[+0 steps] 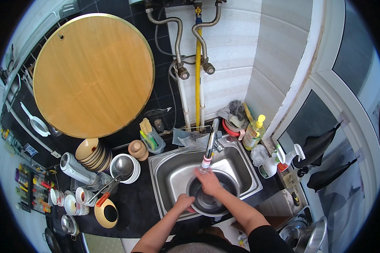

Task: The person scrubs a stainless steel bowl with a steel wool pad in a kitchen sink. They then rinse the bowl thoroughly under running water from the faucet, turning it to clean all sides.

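Observation:
A round grey metal bowl point(231, 188) sits tilted over the front of the steel sink point(166, 177), beneath the tap point(211, 139). My left hand point(185, 203) grips the bowl's left rim, with the fingers closed around it. Over the bowl's near side reaches my right hand point(208, 182), just under the tap's pink-and-white nozzle point(205, 162). Its fingers are smeared by motion, so I cannot make out whether they hold anything. Part of the bowl's inside is hidden behind my right hand and forearm.
Stacked brown bowls point(88, 152), white bowls with a ladle point(123, 166) and a wooden-handled pan point(106, 213) crowd the left counter. Right of the sink stand a yellow soap bottle point(253, 134) and spray bottles point(271, 163). A large round wooden board point(93, 76) leans behind.

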Tool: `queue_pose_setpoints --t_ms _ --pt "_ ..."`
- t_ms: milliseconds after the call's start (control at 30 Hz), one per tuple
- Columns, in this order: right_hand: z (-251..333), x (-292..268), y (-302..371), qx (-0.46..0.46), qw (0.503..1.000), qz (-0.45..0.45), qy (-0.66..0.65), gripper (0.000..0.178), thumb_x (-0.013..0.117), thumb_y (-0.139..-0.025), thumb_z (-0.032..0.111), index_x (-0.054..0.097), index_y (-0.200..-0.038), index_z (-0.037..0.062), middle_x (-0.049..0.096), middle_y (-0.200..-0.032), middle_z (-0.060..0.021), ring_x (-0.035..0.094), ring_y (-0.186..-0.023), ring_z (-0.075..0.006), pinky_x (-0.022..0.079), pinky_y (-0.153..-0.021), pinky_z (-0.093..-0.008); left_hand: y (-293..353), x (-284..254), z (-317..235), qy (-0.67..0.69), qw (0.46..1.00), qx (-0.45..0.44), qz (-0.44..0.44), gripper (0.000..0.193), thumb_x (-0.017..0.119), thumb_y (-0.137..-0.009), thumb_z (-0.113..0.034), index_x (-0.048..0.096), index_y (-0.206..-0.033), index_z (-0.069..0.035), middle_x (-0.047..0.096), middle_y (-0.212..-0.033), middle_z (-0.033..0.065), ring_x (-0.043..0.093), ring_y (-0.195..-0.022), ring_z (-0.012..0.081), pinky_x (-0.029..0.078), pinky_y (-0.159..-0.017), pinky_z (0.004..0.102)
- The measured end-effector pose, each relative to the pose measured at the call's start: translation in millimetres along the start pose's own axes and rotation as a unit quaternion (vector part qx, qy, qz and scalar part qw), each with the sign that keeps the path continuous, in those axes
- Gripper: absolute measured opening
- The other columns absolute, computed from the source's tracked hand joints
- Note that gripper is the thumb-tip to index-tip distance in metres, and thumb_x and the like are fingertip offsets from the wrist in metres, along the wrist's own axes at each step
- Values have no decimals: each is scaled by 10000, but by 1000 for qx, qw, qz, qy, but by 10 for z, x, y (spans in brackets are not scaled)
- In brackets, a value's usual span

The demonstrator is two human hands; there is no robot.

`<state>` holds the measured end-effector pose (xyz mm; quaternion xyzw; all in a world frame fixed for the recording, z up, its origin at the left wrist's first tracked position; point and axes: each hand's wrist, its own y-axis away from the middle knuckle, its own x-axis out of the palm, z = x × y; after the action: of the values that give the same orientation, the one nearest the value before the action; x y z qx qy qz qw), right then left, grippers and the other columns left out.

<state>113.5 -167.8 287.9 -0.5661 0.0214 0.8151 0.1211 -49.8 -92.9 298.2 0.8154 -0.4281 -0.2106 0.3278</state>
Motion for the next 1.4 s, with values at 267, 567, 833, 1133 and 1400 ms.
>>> queue_pose_setpoints --t_ms 267,567,833,1133,1400 --pt "3 16 32 -26 992 -103 63 632 652 -642 78 408 -1224 50 417 -1240 -178 381 -1173 -332 289 -996 -481 68 -51 -4 -19 999 11 -26 319 536 -716 -68 509 -859 216 595 -728 253 632 -601 369 553 -456 427" --pt "-643 0 56 287 954 67 -54 582 756 -631 337 493 -1074 67 630 -933 -149 609 -866 -312 486 -734 -396 81 -217 1 -101 988 53 -105 342 518 -729 -146 545 -709 194 581 -611 284 632 -550 360 524 -518 396" --pt "-502 -231 -310 257 959 63 -105 544 766 -609 361 570 -1028 73 648 -894 -142 616 -874 -296 482 -745 -393 110 -261 -143 -260 940 127 -182 305 532 -730 -147 572 -757 154 584 -635 265 624 -557 345 506 -514 392" --pt "-759 268 -186 270 939 167 -134 549 714 -632 478 631 -914 14 637 -948 -174 609 -896 -300 471 -791 -372 284 -439 -294 -225 953 58 -195 287 502 -743 -134 580 -779 139 590 -657 275 636 -622 357 535 -535 394" --pt "-729 198 -320 238 955 98 -148 528 619 -705 531 638 -921 50 641 -869 -187 618 -837 -330 478 -753 -401 15 -672 -75 36 995 -91 -8 428 498 -749 -57 418 -1155 51 557 -979 216 629 -752 349 572 -593 446"
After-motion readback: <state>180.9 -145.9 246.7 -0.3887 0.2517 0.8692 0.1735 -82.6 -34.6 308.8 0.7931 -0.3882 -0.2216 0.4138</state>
